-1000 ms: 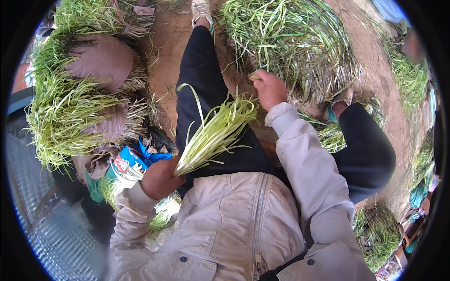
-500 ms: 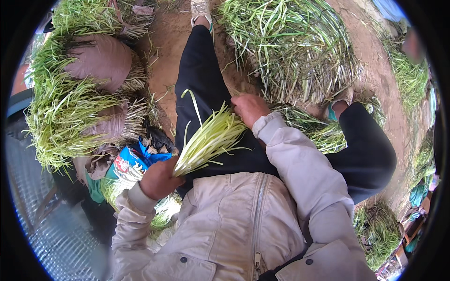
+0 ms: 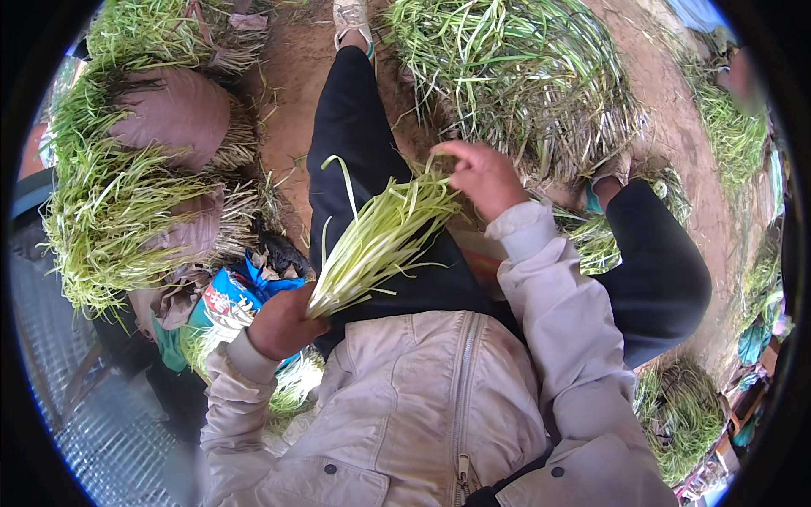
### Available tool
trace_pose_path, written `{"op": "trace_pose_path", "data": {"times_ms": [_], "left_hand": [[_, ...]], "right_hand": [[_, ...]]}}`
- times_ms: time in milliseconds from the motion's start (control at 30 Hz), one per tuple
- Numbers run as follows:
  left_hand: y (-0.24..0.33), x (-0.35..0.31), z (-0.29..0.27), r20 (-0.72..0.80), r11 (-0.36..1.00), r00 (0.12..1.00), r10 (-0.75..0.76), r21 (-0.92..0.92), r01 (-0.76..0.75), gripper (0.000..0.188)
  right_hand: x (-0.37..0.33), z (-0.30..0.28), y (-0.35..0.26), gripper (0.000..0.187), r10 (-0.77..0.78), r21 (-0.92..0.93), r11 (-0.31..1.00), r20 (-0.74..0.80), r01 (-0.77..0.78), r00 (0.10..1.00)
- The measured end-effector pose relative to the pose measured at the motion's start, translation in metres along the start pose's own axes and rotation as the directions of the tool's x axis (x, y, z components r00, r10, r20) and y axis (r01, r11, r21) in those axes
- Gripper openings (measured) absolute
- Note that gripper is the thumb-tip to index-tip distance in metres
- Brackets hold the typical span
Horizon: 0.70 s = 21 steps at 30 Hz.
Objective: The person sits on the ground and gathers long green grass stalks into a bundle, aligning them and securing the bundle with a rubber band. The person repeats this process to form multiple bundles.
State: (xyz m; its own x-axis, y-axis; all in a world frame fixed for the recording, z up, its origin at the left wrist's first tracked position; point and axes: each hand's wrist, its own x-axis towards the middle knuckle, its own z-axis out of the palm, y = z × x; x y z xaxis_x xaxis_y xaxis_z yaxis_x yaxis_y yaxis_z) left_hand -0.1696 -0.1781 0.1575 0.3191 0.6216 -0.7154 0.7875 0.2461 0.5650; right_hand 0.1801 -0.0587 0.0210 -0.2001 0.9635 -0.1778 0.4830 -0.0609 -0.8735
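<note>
A loose bunch of pale yellow-green garlic chives (image 3: 384, 241) lies slantwise over my thigh, its leaf tips fanned toward the upper right. My left hand (image 3: 285, 323) is wrapped round the whitish lower end of the bunch. Beside the leaf tips is my right hand (image 3: 486, 179), its index finger stretched out over them and its thumb apart. Nothing is firmly gripped in it, though a few tips are at its fingers. One long leaf curls up away from the rest of the bunch.
A large heap of green stalks (image 3: 515, 76) lies ahead on brown ground (image 3: 291, 101). To the left are wrapped bundles of greens (image 3: 127, 211) and a blue printed bag (image 3: 232, 296). A smaller heap (image 3: 680, 414) sits at the lower right.
My right hand has moved a little right and its index finger has straightened from a closed hold at the leaf tips. My left hand keeps its grip on the bunch.
</note>
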Motion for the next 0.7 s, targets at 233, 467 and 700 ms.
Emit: {"op": "trace_pose_path", "data": {"times_ms": [233, 467, 700], "left_hand": [[0.001, 0.000, 0.000, 0.017, 1.000, 1.000, -0.004, -0.028, 0.004, 0.035], [-0.002, -0.001, 0.001, -0.011, 1.000, 1.000, 0.014, -0.004, -0.014, 0.034], [0.000, 0.002, 0.000, 0.003, 1.000, 1.000, 0.007, 0.010, -0.007, 0.034]], "right_hand": [[-0.017, 0.039, -0.032, 0.020, -0.258, -0.031, 0.966, -0.010, 0.258, 0.966], [0.001, 0.025, 0.018, 0.012, 0.073, -0.220, 0.970, -0.162, -0.108, 0.984], [0.013, 0.016, -0.024, 0.037, -0.148, -0.047, 0.988, -0.057, 0.145, 0.987]]}}
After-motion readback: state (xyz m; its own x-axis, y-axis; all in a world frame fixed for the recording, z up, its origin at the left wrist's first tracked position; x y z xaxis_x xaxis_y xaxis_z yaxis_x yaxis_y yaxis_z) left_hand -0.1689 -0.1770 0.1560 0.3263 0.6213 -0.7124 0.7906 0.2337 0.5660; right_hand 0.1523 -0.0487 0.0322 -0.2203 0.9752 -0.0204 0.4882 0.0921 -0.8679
